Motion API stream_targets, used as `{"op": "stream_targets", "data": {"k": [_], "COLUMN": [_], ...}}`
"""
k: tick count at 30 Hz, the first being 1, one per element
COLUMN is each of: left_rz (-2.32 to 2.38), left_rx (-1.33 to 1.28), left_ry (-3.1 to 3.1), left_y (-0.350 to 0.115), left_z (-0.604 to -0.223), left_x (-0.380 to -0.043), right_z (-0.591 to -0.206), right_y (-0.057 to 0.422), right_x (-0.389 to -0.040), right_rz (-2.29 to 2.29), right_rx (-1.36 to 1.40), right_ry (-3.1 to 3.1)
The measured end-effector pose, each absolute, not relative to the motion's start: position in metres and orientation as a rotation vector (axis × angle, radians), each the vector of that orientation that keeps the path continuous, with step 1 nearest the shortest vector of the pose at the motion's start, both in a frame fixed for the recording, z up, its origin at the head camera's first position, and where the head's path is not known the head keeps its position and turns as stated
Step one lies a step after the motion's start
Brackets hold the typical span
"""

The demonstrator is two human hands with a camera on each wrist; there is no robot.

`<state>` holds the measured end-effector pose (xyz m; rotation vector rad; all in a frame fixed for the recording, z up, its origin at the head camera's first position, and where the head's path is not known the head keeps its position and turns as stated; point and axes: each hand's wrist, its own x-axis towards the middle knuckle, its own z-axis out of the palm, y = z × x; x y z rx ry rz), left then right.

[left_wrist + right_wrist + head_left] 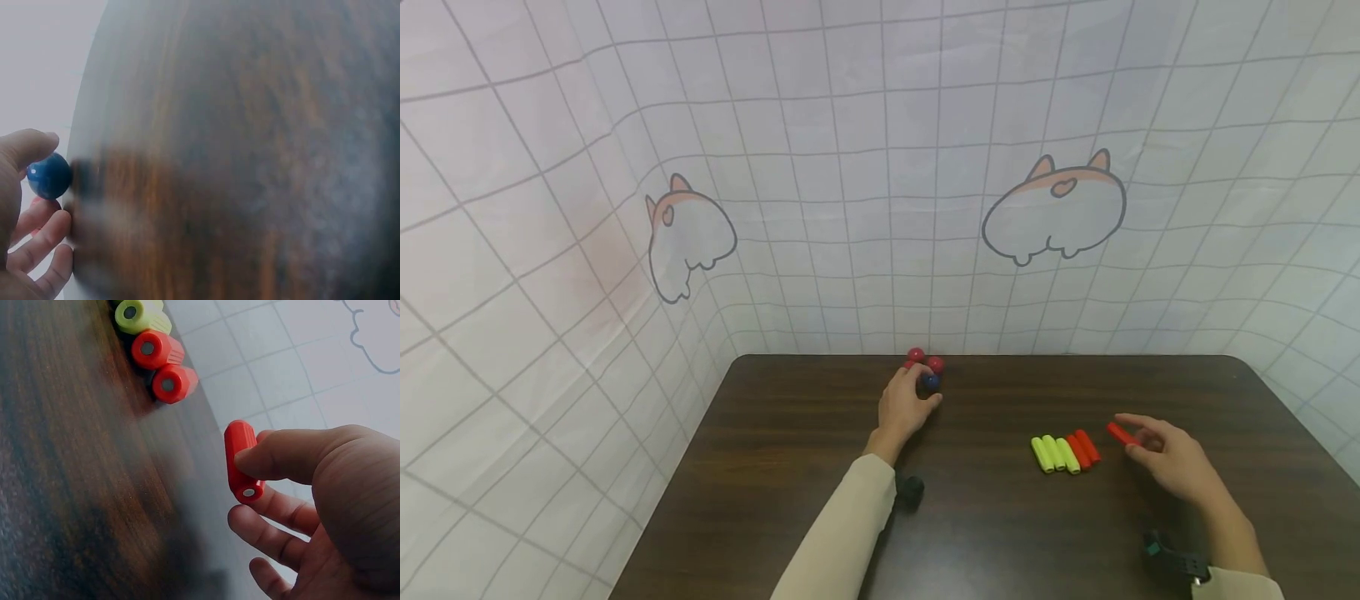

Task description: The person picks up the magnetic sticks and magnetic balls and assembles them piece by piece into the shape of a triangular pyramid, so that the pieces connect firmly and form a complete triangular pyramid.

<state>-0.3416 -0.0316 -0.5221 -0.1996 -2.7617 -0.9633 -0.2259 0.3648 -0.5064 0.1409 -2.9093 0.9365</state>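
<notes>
At the far edge of the table, my left hand (906, 404) holds a small blue ball (930, 382) between thumb and fingers; the left wrist view shows the glossy blue ball (49, 176) under the thumb. Three red balls (936, 365) lie just beyond these fingers, one partly hidden by them. On the right, my right hand (1172, 454) pinches a short red stick (240, 459) with a small grey disc in its end. To the left of that hand lies a row of similar sticks: three yellow-green sticks (1055, 454) and two red sticks (1083, 449).
The dark wood table (985, 533) ends at a white grid-patterned curtain (850, 208), which also hangs along the left and right. Black wrist-worn gear (912, 490) shows beside the left sleeve, and a dark strap (1172, 558) is at the right wrist.
</notes>
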Motion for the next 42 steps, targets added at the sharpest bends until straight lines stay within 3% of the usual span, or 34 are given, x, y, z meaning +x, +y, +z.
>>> {"op": "stream_targets", "data": {"k": [42], "left_rz": [-0.956], "left_rx": [-0.259], "left_ry": [-2.804], "left_y": [-0.0322], "left_z": [-0.5199], "left_x": [-0.3361], "right_z": [-0.5008], "right_y": [0.3631], "right_x": [-0.225], "right_rz": [0.973], "right_rx": [0.128], "right_ry": [-2.917]}}
